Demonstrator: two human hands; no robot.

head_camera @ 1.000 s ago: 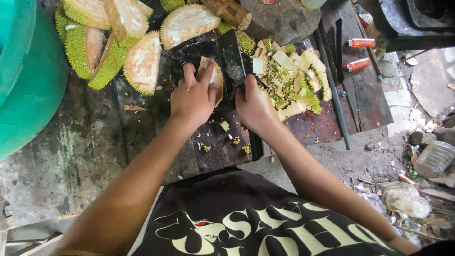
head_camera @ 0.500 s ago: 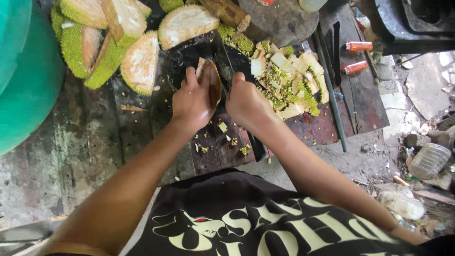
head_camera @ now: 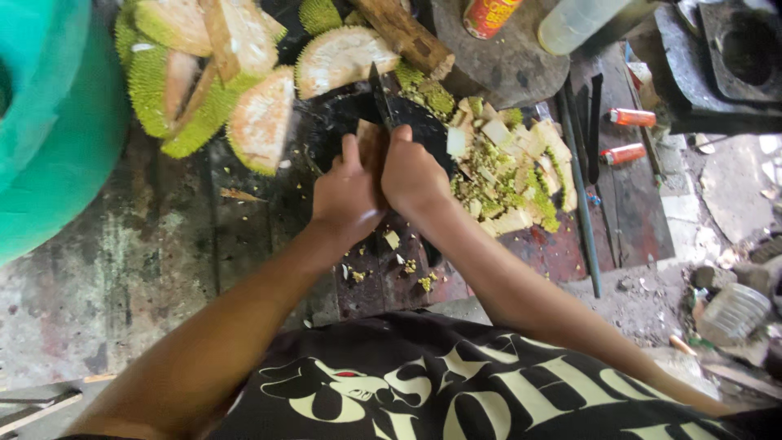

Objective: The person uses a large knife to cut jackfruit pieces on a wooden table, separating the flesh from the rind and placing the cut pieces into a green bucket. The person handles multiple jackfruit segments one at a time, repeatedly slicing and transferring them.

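My left hand (head_camera: 346, 200) grips a pale slab of jackfruit (head_camera: 371, 145) standing on a dark round chopping block (head_camera: 338, 122). Right beside it, my right hand (head_camera: 415, 175) is closed around the handle of a knife (head_camera: 381, 96), whose dark blade points away from me along the slab's right side. The two hands touch each other. Cut pale and green pieces (head_camera: 505, 167) are heaped just right of my right hand.
Large green spiky jackfruit sections (head_camera: 212, 77) lie at the upper left beside a teal tub (head_camera: 49, 122). A wooden log (head_camera: 403, 33), a can (head_camera: 489, 15), a plastic bottle (head_camera: 582, 23) and two orange lighters (head_camera: 631, 118) sit further back and right. Scraps dot the dark wooden boards.
My right hand has closed in against my left, and the knife blade now sits along the slab. The view has shifted slightly.
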